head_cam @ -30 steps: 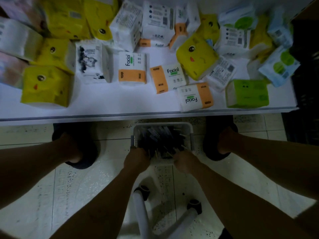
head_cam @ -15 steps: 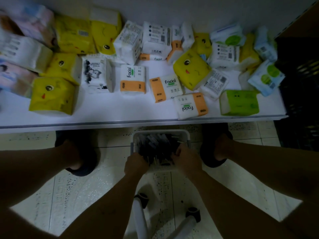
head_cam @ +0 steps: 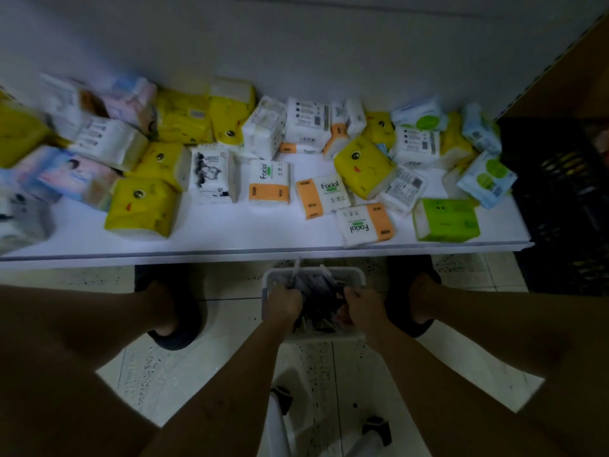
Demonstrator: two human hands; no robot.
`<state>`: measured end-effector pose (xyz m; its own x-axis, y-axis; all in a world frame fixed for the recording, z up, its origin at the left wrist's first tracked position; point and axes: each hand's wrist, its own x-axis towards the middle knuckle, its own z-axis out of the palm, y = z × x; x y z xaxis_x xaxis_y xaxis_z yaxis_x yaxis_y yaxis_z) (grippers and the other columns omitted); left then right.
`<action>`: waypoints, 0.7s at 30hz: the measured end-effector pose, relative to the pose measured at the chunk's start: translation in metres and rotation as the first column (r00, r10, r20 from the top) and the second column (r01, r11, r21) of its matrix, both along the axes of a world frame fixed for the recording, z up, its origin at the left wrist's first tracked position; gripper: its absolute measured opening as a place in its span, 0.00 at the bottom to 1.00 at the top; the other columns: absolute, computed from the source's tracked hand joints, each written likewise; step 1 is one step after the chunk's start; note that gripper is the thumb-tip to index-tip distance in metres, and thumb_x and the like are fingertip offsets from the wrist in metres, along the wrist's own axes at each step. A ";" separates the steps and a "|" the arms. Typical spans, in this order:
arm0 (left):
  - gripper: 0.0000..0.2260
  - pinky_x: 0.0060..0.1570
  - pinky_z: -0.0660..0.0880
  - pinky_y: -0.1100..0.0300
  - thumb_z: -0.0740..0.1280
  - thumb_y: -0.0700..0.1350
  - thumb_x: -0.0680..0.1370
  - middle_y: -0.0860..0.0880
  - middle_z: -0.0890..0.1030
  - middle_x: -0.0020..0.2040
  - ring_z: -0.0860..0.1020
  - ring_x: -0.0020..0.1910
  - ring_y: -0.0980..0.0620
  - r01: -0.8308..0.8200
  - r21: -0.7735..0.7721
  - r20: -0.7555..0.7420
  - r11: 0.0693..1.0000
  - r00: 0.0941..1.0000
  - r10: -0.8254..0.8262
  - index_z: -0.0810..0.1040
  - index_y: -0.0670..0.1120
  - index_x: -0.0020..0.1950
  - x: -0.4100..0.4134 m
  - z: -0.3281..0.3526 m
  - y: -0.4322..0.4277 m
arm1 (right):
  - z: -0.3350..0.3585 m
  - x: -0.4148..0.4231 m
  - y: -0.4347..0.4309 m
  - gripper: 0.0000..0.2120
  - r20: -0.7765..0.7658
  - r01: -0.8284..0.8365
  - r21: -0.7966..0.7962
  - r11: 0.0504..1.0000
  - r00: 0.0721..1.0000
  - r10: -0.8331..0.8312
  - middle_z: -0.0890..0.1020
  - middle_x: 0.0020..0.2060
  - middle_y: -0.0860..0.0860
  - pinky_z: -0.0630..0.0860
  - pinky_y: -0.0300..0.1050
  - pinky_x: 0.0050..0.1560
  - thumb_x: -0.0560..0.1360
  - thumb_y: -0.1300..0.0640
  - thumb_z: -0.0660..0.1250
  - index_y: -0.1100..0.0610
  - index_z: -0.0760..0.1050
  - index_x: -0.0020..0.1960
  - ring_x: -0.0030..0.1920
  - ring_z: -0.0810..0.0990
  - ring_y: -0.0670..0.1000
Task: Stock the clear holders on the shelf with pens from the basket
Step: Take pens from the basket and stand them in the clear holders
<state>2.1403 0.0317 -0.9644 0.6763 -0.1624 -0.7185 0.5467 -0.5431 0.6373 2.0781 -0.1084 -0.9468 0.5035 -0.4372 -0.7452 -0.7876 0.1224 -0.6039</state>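
A pale plastic basket (head_cam: 357, 275) full of dark pens (head_cam: 318, 288) sits on the floor between my feet, just below the front edge of the white shelf (head_cam: 230, 239). My left hand (head_cam: 282, 305) is down in the basket's left side, fingers curled round a bunch of pens whose light tips stick up past the rim. My right hand (head_cam: 364, 308) reaches into the right side with curled fingers closed on pens too. No clear holders are in view.
The shelf carries several tissue packs: yellow ones (head_cam: 141, 206), orange-and-white "Facial" packs (head_cam: 324, 196) and a green pack (head_cam: 446, 221). A black crate (head_cam: 560, 192) stands at the right. Stool legs with casters (head_cam: 377, 428) are below me on the tiled floor.
Both hands have moved from the basket's near rim deeper into the pens and closed on bunches. The camera has tilted up, showing more wall behind the shelf.
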 end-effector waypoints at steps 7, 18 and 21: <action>0.10 0.31 0.71 0.58 0.54 0.43 0.83 0.43 0.77 0.41 0.74 0.34 0.51 -0.001 -0.095 0.206 0.996 0.978 0.021 0.74 0.45 0.58 -0.003 0.039 0.002 | 0.030 0.001 0.008 0.07 0.078 0.023 0.022 1.000 0.997 -0.024 0.81 0.41 0.55 0.78 0.44 0.34 0.82 0.62 0.57 0.60 0.73 0.55 0.34 0.81 0.51; 0.13 0.31 0.66 0.58 0.52 0.54 0.83 0.48 0.77 0.37 0.74 0.33 0.52 0.024 -0.256 0.543 0.966 0.830 0.123 0.73 0.51 0.57 0.007 0.139 -0.004 | 0.135 0.017 0.022 0.15 0.418 -0.008 -0.211 0.977 0.903 0.098 0.78 0.38 0.53 0.67 0.44 0.38 0.76 0.69 0.58 0.50 0.74 0.50 0.38 0.74 0.53; 0.13 0.31 0.69 0.61 0.53 0.52 0.83 0.49 0.77 0.37 0.73 0.31 0.54 0.078 -0.306 0.584 0.949 0.803 0.122 0.74 0.50 0.61 0.009 0.164 -0.008 | 0.155 0.015 0.024 0.10 0.503 -0.001 -0.317 0.948 0.848 0.169 0.74 0.33 0.50 0.66 0.43 0.37 0.81 0.61 0.56 0.51 0.75 0.48 0.35 0.72 0.50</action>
